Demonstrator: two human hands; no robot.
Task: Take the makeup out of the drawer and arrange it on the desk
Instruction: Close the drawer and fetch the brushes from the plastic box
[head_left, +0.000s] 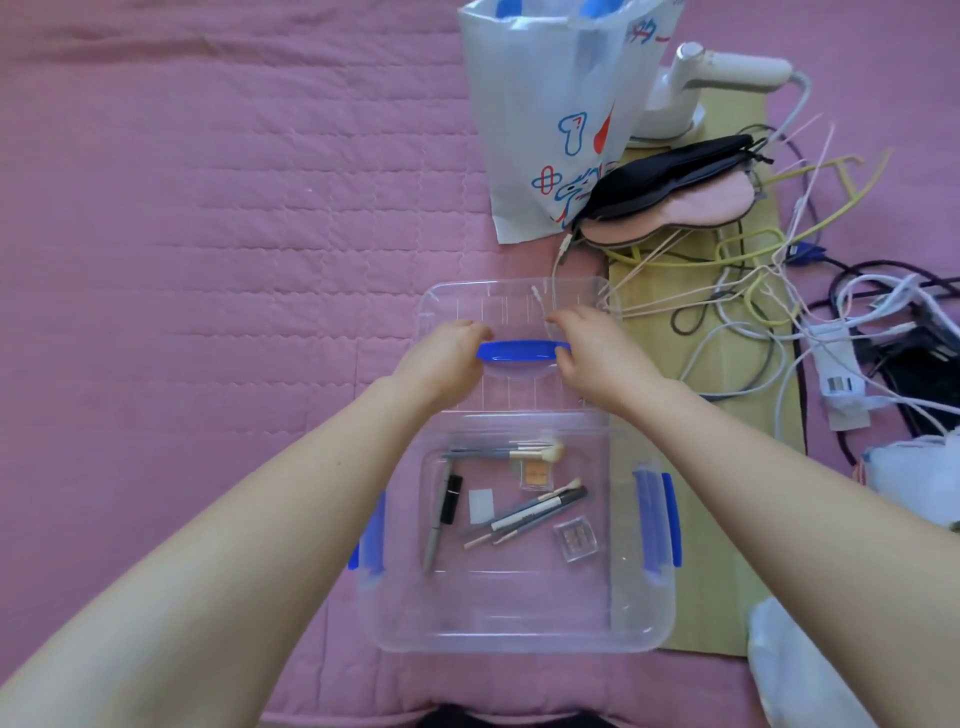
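Note:
A clear plastic box (639, 613) with blue side latches sits open on the pink quilt (208, 234). Inside lie makeup brushes (514, 451), a black lipstick (451, 499), pencils (535, 514), a small orange compact (536, 474), a clear eyeshadow palette (575, 538) and a grey pen (435, 535). Beyond the box lies its clear lid (511, 306) with a blue handle (519, 351). My left hand (441, 358) grips the handle's left end. My right hand (597, 353) grips its right end.
A white printed plastic bag (550, 114) stands behind the lid. To the right lie dark and pink pouches (675, 187), a white handheld appliance (717, 78), a tangle of cables (779, 291), a power strip (841, 374) and brown cardboard (717, 467).

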